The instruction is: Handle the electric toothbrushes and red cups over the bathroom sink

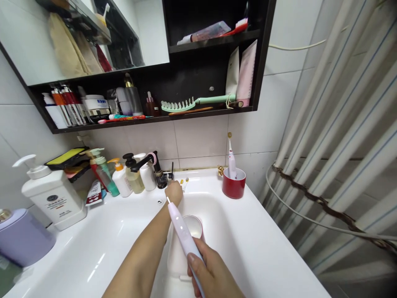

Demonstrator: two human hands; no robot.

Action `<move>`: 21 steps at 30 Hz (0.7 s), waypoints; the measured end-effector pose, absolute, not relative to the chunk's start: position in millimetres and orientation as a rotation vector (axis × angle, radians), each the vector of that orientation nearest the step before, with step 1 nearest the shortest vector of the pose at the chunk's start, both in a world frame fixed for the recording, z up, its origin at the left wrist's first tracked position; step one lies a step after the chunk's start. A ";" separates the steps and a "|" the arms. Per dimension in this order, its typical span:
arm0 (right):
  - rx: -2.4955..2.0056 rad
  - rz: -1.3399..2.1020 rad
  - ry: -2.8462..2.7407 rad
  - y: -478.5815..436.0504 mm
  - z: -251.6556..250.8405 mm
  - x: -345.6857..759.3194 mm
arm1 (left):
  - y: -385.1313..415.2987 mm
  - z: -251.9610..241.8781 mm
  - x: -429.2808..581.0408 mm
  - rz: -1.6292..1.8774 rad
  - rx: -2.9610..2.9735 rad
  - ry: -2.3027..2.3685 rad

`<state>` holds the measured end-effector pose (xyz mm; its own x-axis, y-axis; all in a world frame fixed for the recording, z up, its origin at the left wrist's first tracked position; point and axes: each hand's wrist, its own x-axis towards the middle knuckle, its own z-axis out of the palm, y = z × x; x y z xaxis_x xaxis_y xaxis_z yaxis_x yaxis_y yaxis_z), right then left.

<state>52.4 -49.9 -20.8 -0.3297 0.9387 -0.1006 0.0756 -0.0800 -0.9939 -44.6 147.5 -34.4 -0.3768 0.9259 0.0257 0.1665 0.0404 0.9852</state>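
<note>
My right hand (214,273) is wrapped round the handle of a pale pink electric toothbrush (182,231) that has no brush head, only a bare metal shaft pointing away from me. My left hand (174,192) reaches to the back rim of the white sink (263,248), fingers curled over small brush heads (185,183) lying beside the black tap (155,167). Whether it grips one is hidden. A white cup with a red rim (194,225) stands in the basin below the toothbrush.
A red cup (234,184) holding another electric toothbrush (231,159) stands at the sink's back right. Pump bottles (124,178) and a large white dispenser (52,194) crowd the left. A black shelf (155,118) with a green comb hangs above. A striped curtain (341,145) hangs at right.
</note>
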 end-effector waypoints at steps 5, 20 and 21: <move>-1.169 1.517 -1.433 -50.3 -19.7 52.5 | 133.9 -31.5 -56.2 1.384 0.985 1.570; -1.132 1.569 -1.584 -65.8 -28.9 38.5 | 11.1 -4.7 -109.7 1.532 0.345 0.931; -1.147 1.569 -1.592 -65.6 -29.9 37.5 | 10.3 -6.6 -110.0 1.533 0.335 0.926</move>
